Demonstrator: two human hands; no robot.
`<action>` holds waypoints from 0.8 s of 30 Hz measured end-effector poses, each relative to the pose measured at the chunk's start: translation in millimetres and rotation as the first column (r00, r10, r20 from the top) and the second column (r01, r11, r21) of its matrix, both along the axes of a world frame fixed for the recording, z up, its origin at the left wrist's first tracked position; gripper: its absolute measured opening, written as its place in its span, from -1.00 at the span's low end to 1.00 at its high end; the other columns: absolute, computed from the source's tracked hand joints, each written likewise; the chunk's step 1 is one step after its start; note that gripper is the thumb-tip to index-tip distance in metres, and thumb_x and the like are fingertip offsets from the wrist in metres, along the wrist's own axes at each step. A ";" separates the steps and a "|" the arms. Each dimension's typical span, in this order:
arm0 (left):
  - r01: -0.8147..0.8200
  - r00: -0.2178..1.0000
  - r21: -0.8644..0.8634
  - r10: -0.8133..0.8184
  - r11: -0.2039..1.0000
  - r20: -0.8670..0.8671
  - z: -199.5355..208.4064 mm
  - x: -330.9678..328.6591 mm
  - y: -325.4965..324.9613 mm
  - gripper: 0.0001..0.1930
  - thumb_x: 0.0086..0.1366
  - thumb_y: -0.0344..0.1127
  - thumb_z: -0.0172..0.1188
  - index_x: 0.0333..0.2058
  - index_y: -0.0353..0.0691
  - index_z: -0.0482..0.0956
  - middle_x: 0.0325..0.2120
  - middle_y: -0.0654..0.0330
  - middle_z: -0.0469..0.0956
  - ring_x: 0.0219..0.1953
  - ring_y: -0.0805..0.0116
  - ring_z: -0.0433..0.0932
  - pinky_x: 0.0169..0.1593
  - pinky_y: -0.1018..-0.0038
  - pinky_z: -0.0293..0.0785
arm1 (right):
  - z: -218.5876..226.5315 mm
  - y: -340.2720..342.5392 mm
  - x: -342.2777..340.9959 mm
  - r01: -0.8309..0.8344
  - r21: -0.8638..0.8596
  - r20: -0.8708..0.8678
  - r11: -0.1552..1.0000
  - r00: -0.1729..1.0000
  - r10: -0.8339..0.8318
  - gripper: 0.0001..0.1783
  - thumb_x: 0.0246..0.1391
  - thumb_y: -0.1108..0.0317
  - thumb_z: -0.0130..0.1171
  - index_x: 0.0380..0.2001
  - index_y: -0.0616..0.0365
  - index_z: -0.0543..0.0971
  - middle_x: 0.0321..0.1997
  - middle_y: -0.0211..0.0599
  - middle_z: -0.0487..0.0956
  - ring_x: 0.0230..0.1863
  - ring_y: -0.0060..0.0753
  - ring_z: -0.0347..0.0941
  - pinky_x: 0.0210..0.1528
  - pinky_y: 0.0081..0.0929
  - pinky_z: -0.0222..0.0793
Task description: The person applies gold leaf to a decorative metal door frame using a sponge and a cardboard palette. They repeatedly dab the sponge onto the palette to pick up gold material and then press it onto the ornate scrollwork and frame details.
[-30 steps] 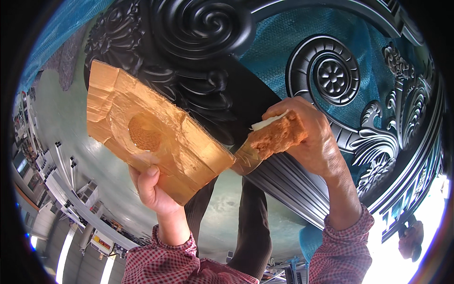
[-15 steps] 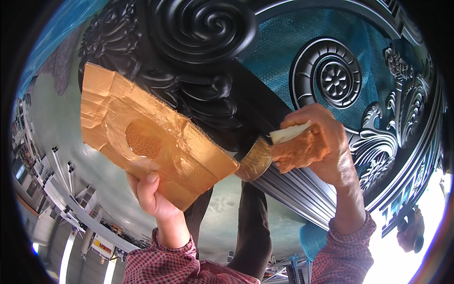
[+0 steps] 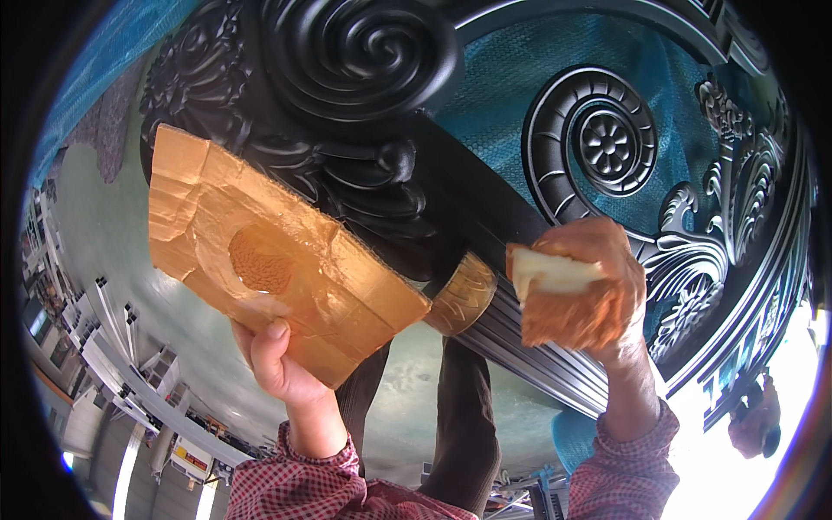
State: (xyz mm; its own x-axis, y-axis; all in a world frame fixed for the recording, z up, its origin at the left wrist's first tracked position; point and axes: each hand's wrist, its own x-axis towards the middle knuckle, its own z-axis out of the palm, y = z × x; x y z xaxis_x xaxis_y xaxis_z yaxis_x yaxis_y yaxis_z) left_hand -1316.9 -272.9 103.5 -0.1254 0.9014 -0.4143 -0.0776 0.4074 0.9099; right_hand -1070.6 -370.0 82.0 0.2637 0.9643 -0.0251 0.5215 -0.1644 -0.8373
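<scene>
My left hand (image 3: 282, 364) grips the lower edge of a piece of cardboard (image 3: 347, 295) coated in gold paint, thumb on top; a round textured patch marks its middle. In my right hand (image 3: 611, 251) is a sponge (image 3: 572, 312), its lower part stained orange-gold and its upper face pale cream. The sponge is held apart from the black fluted column (image 3: 537, 355), to the right of its gold-painted band (image 3: 466, 295). Brushed-looking streaks show on that band. Past the cardboard's upper edge lies black carved leaf work (image 3: 368, 178), partly covered by the cardboard.
A large black spiral scroll (image 3: 373, 52) and a smaller scroll with a flower centre (image 3: 607, 143) stand beyond my hands. Blue woven sheeting (image 3: 485, 104) hangs behind them. My legs (image 3: 459, 416) are below the column. Another person (image 3: 756, 420) is far right, in bright light.
My right hand has drawn the sponge rightward, away from the gold band, and turned it so more of its pale face shows. My left hand and the cardboard have hardly moved.
</scene>
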 end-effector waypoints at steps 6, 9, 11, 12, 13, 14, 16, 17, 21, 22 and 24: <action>-0.020 0.999 0.006 0.020 1.000 -0.025 3.2 4.1 -1.8 -0.33 -0.05 -0.24 0.05 0.11 -0.28 0.21 -0.01 0.08 0.30 0.02 0.24 0.32 0.08 0.35 0.27 | -4.6 -2.2 -9.0 0.046 0.010 0.022 0.999 0.999 -0.046 -0.51 -0.31 0.30 0.41 -0.25 0.15 0.44 -0.27 -0.29 0.55 -0.26 -0.24 0.51 -0.24 -0.38 0.34; -0.017 1.000 0.000 0.017 1.000 -0.020 4.9 2.3 -3.5 -0.34 -0.05 -0.24 0.04 0.11 -0.28 0.21 -0.02 0.08 0.30 0.02 0.25 0.32 0.07 0.36 0.26 | -5.6 -3.4 -14.5 0.044 0.048 0.075 0.998 0.996 -0.048 -0.54 -0.30 0.32 0.40 -0.27 0.14 0.44 -0.30 -0.32 0.54 -0.29 -0.28 0.50 -0.32 -0.41 0.30; -0.018 1.000 0.003 0.018 1.000 -0.024 6.3 2.6 -4.7 -0.35 -0.05 -0.25 0.03 0.10 -0.28 0.21 -0.02 0.08 0.30 0.02 0.25 0.32 0.07 0.36 0.27 | -7.1 -6.2 -17.1 0.027 0.054 0.115 0.998 0.993 -0.033 -0.54 -0.31 0.35 0.40 -0.28 0.13 0.44 -0.32 -0.35 0.53 -0.32 -0.31 0.48 -0.36 -0.43 0.26; -0.018 0.999 0.006 0.018 1.000 -0.026 7.6 4.2 -5.1 -0.35 -0.05 -0.25 0.03 0.10 -0.28 0.22 -0.02 0.08 0.30 0.02 0.25 0.32 0.07 0.36 0.27 | -6.7 -7.2 -17.6 0.020 0.048 0.136 0.999 0.990 -0.026 -0.54 -0.32 0.36 0.40 -0.28 0.12 0.44 -0.32 -0.35 0.53 -0.32 -0.32 0.48 -0.35 -0.43 0.25; -0.014 0.999 0.006 0.014 1.000 -0.031 6.8 5.5 -4.6 -0.35 -0.05 -0.25 0.03 0.10 -0.28 0.22 -0.02 0.08 0.30 0.01 0.25 0.33 0.07 0.36 0.27 | -7.9 -8.1 -17.8 0.016 0.038 0.153 0.999 0.988 -0.022 -0.54 -0.33 0.36 0.40 -0.28 0.12 0.44 -0.32 -0.36 0.53 -0.32 -0.33 0.48 -0.35 -0.44 0.25; -0.010 1.000 0.007 0.011 1.000 -0.028 5.6 5.8 -3.9 -0.36 -0.05 -0.25 0.02 0.09 -0.28 0.22 -0.02 0.08 0.31 0.01 0.25 0.33 0.07 0.36 0.27 | -9.0 -8.6 -18.1 0.013 0.028 0.171 1.000 0.985 -0.018 -0.54 -0.33 0.37 0.40 -0.29 0.12 0.44 -0.32 -0.36 0.53 -0.32 -0.33 0.48 -0.35 -0.44 0.24; -0.003 1.000 0.011 0.003 1.000 -0.020 4.5 5.6 -3.3 -0.36 -0.04 -0.24 0.02 0.09 -0.28 0.23 -0.03 0.08 0.31 0.01 0.26 0.33 0.06 0.36 0.27 | -8.1 -8.0 -19.6 0.013 0.036 0.172 0.999 0.985 -0.019 -0.56 -0.34 0.37 0.40 -0.30 0.11 0.45 -0.34 -0.38 0.53 -0.34 -0.34 0.48 -0.34 -0.44 0.23; 0.000 1.000 0.011 0.000 1.000 -0.021 4.6 4.7 -3.7 -0.37 -0.04 -0.24 0.01 0.08 -0.28 0.23 -0.03 0.08 0.31 0.01 0.26 0.33 0.06 0.36 0.27 | -7.0 -7.9 -20.5 0.014 0.042 0.174 0.999 0.985 -0.021 -0.56 -0.34 0.37 0.40 -0.31 0.11 0.45 -0.35 -0.39 0.53 -0.34 -0.35 0.48 -0.34 -0.44 0.23; 0.002 1.000 0.015 -0.002 1.000 -0.023 4.5 1.7 -5.5 -0.38 -0.04 -0.24 0.01 0.07 -0.28 0.24 -0.04 0.08 0.32 0.00 0.26 0.33 0.07 0.36 0.27 | -3.6 -9.0 -20.0 0.002 0.038 0.211 0.999 0.977 -0.010 -0.59 -0.34 0.39 0.39 -0.33 0.11 0.47 -0.38 -0.40 0.53 -0.38 -0.34 0.48 -0.35 -0.43 0.22; 0.000 1.000 0.017 0.000 1.000 -0.024 4.5 1.5 -5.7 -0.39 -0.05 -0.24 0.01 0.06 -0.28 0.25 -0.04 0.08 0.32 0.00 0.26 0.33 0.07 0.36 0.27 | -0.9 -8.6 -16.2 0.032 0.057 0.210 0.998 0.977 -0.043 -0.59 -0.35 0.40 0.39 -0.33 0.11 0.47 -0.39 -0.40 0.53 -0.38 -0.34 0.48 -0.35 -0.43 0.22; -0.003 0.999 0.020 0.004 1.000 -0.032 4.3 0.9 -5.9 -0.39 -0.05 -0.24 0.01 0.06 -0.29 0.25 -0.04 0.08 0.32 0.00 0.25 0.33 0.07 0.36 0.27 | 0.7 -5.9 -13.0 0.063 0.074 0.208 0.995 0.975 -0.077 -0.59 -0.37 0.42 0.37 -0.34 0.11 0.47 -0.39 -0.40 0.53 -0.39 -0.33 0.48 -0.35 -0.43 0.22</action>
State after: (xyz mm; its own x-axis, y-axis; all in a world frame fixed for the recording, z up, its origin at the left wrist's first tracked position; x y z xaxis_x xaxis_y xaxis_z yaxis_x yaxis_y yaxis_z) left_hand -1316.0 -278.8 107.8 -0.1416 0.9090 -0.3921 -0.0501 0.3890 0.9199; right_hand -1083.6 -375.9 82.7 0.3232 0.9408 0.1021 0.6762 -0.1541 -0.7204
